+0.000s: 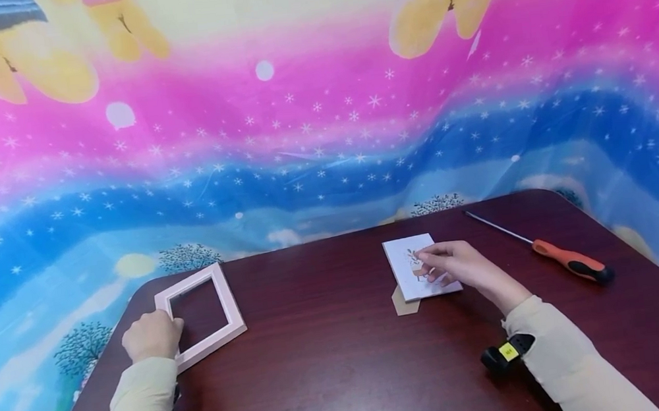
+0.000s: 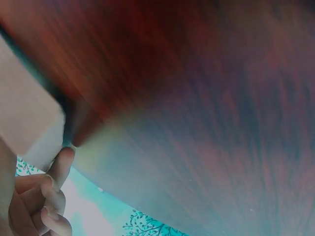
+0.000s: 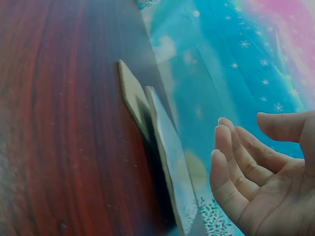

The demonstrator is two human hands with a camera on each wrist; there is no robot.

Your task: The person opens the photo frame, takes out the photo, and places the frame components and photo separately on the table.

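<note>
On the left, my left hand [image 1: 151,335] grips the left side of a pale pink picture frame [image 1: 233,307], with the thumb at its inner edge. The frame's opening shows the table through it. In the left wrist view, a fingertip meets the corner of the frame [image 2: 37,108], and the other fingers curl below. My right hand [image 1: 457,266] hovers over a white panel [image 1: 400,261] printed with a potted plant, fingers loosely bent and holding nothing. From under the panel sticks out a tan stand leg [image 1: 406,304]. The right wrist view shows a gap between the hand [image 3: 261,177] and the panel [image 3: 170,152].
A screwdriver [image 1: 570,262] with an orange and black handle lies to the right, near the edge of the dark red-brown table [image 1: 320,358]. Behind the table hangs a colourful cloth [image 1: 298,122] with snowflakes and small trees.
</note>
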